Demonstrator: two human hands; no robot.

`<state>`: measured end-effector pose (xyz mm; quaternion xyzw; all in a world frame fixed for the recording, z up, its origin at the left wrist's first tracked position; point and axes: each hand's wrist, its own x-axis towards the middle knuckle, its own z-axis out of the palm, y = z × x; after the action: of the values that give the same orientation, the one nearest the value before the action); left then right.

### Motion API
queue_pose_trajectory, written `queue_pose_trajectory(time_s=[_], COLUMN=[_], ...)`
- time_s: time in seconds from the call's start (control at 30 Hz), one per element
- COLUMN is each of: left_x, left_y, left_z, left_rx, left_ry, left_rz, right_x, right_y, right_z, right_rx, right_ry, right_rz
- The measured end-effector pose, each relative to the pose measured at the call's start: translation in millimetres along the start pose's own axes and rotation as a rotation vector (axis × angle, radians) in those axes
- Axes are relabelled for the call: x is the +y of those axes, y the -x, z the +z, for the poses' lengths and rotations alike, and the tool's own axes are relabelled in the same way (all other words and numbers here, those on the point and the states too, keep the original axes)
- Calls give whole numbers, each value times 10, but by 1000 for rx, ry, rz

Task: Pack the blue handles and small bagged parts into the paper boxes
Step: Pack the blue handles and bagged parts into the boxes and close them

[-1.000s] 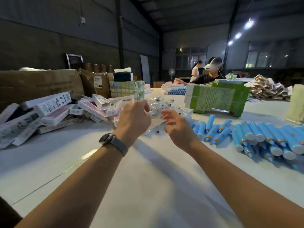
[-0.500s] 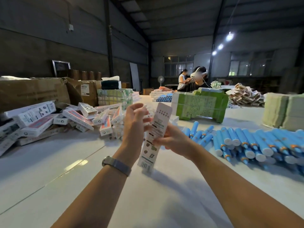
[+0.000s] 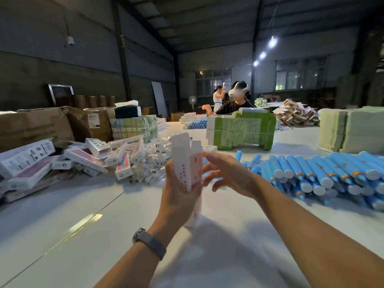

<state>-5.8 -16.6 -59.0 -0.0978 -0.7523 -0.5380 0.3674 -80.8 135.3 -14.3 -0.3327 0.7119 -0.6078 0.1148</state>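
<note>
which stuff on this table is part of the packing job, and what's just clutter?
Job:
- paper box, upright in the left hand
- right hand, open beside the box
- blue handles, piled on the right
- small bagged parts, heaped behind the box
- boxes in a pile on the left

Lying about:
- brown cartons
- green block
- pale stacks
- standing fan

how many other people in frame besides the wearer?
2. A seated person in a headset at the table's far end, behind the green stack; a standing person further back. Others may be hidden.
</note>
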Motion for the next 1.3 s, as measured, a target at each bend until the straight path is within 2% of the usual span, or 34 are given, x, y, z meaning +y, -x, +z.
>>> queue_pose_trajectory(time_s=[0.03, 0.07, 0.1, 0.13, 0.2, 0.27, 0.4, 0.57, 0.67, 0.73, 0.8, 0.87, 1.07, 1.17, 1.3], left_x=[17, 33, 50, 67, 104, 139, 173, 205, 221, 225, 224, 210, 194, 195, 189], left_y=[12, 27, 46, 66, 95, 103, 121, 110, 98, 92, 91, 95, 99, 104, 99], left_z=[-8, -10, -4, 4, 31, 61, 52, -21, -64, -75, -78, -77, -76, -64, -53], left_rx=[9, -5, -32, -57, -69, -56, -73, -182, -204, -212, -227, -231, -221, -210, -181], left_ry=[24, 58, 96, 134, 225, 279, 327, 364, 378, 393, 386, 379, 339, 307, 272], left_rz=[-10, -22, -27, -30, -45, -59, -111, -169, -198, -216, -223, -223, -200, -160, -141], right_x=[69, 161, 277, 395, 570, 659, 678, 685, 658, 553, 309, -20, -828, -1098, -1371], right_y=[-12, -27, -38, -28, 27, 60, 47, 64, 48, 11, -23, -48, 112, 282, 452], right_z=[-98, -211, -326, -419, -511, -526, -516, -563, -541, -497, -437, -359, -107, -95, -132], right_rx=[123, 286, 431, 482, 388, 325, 380, 383, 455, 621, 832, 931, 898, 922, 998], right_ry=[61, 229, 505, 790, 1114, 1202, 1186, 1186, 1194, 1101, 864, 584, -78, -254, -360], right_rz=[17, 50, 122, 228, 408, 455, 419, 396, 299, 89, -162, -336, -497, -556, -679])
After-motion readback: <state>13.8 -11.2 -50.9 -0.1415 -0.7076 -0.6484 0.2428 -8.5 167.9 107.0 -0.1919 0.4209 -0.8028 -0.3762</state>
